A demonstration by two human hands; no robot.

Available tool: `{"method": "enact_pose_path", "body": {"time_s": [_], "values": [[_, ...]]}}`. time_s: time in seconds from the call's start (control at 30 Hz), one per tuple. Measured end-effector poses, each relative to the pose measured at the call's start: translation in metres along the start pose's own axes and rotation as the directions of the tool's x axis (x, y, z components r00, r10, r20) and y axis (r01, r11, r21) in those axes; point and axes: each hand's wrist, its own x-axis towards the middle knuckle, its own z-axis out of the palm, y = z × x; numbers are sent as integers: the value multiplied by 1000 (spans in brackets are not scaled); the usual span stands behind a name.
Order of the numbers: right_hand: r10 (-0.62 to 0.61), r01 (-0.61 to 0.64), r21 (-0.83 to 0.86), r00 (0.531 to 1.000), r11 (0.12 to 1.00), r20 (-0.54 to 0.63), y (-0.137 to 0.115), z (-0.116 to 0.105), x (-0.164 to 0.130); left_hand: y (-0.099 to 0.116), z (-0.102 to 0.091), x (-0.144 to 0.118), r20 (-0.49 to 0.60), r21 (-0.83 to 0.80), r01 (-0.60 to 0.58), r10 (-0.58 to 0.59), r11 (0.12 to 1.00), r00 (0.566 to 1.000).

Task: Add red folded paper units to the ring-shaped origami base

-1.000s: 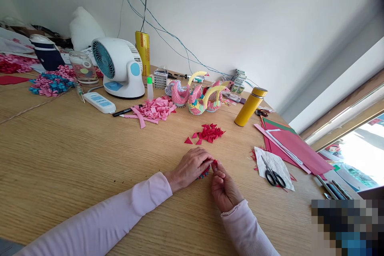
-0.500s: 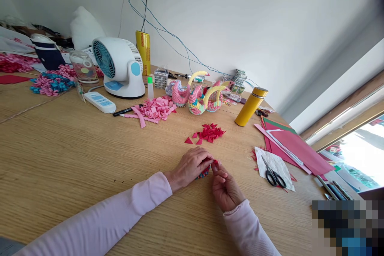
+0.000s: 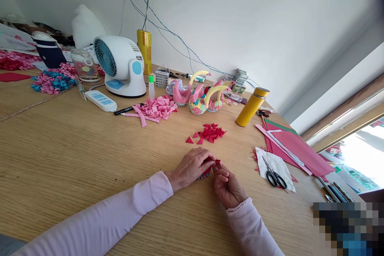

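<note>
My left hand (image 3: 192,167) curls over a small round piece of folded paper (image 3: 205,174) in red and blue, hiding most of it. Its fingers are closed on that piece. At the right side of it, my right hand (image 3: 229,187) pinches a red folded paper triangle (image 3: 218,162) between thumb and finger. The fingertips of both hands meet there, so I cannot tell whether the triangle touches the round piece. Just beyond the hands lies a heap of red folded paper triangles (image 3: 211,133), a few of them apart from the pile.
Farther back stand folded paper swans (image 3: 198,106) beside a heap of pink paper pieces (image 3: 159,109). A white fan (image 3: 120,68) is at back left. On the right are a yellow flask (image 3: 251,108), black scissors (image 3: 274,176) on a white tissue, and red paper sheets (image 3: 300,146).
My right hand has shifted slightly to the right, and more of the red triangle shows above its fingertips. My left hand stays over the round paper piece.
</note>
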Motion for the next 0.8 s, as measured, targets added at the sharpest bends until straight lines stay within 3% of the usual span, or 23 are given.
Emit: {"method": "enact_pose_path", "body": {"time_s": [0.57,0.8], "values": [[-109,102,-42,974,994,-199,10,18,-8,1,-1,0,6,56,-11,11,998,1000],[-156,150,-50,971,987,-180,13,14,-6,1,-1,1,12,48,-10,9,999,1000]]}}
